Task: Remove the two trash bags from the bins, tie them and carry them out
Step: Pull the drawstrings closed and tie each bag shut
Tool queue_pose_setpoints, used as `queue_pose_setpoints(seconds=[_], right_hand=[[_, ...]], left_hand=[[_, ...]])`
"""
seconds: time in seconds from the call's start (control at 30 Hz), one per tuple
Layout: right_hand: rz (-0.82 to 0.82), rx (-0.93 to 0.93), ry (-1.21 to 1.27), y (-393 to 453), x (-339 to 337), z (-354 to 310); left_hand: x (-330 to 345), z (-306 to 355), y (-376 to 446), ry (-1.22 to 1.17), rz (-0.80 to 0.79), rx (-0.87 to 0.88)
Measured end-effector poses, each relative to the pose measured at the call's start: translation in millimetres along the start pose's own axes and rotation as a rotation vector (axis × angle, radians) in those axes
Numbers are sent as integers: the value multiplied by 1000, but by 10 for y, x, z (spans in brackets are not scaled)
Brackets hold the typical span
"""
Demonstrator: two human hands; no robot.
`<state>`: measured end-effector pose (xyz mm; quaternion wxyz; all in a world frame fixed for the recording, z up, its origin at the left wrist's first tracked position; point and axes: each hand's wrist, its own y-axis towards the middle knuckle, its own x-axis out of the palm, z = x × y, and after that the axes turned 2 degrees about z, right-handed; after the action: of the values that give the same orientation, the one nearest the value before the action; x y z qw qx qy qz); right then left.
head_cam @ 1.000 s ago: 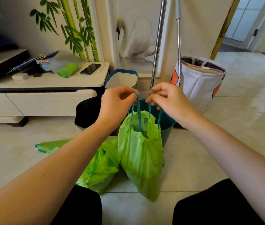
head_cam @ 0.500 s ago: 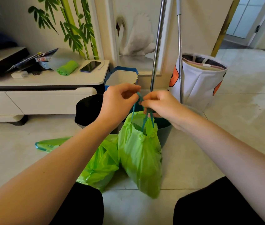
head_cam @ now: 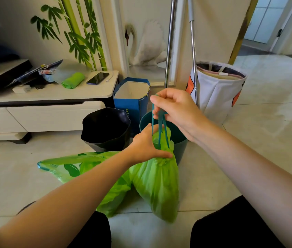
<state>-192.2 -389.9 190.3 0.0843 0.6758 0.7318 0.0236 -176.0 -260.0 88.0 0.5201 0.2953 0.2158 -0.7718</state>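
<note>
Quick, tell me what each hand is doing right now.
Left hand: closed around the green bag's gathered neck.
Right hand: closed on the teal drawstrings, pulling up.

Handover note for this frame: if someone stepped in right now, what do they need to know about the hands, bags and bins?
Right hand: pinching the teal drawstrings, pulled up.
Left hand: gripping the neck of the upright green bag.
Second green bag lies on the floor, mouth apparently untied.
Black bin and teal bin stand behind.
Done: both bags out.
Left: knot this bag, tie the other, carry both out.
</note>
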Motion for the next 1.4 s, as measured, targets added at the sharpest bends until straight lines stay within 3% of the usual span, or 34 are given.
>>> queue_pose_setpoints(seconds=[0.13, 0.3, 0.4, 0.6, 0.9, 1.13, 1.4], right_hand=[[-18, -79, -4, -36, 14, -18], [26, -206, 27, -85, 2, -100], [84, -261, 21, -89, -39, -134], [207, -290, 64, -63, -164, -92], [173, -281, 45, -36, -144, -34], [105, -218, 94, -49, -212, 43], [71, -105, -172, 10, -204, 174]], left_hand=[[111, 130, -78, 19, 247, 77], [191, 153, -86, -19, 294, 63], [241, 64, -37, -126, 261, -30], [406, -6, -107, -43, 34, -102], [298, -42, -57, -44, -111, -107], [95, -81, -58, -3, 158, 8], [178, -111, -112, -268, 225, -137]])
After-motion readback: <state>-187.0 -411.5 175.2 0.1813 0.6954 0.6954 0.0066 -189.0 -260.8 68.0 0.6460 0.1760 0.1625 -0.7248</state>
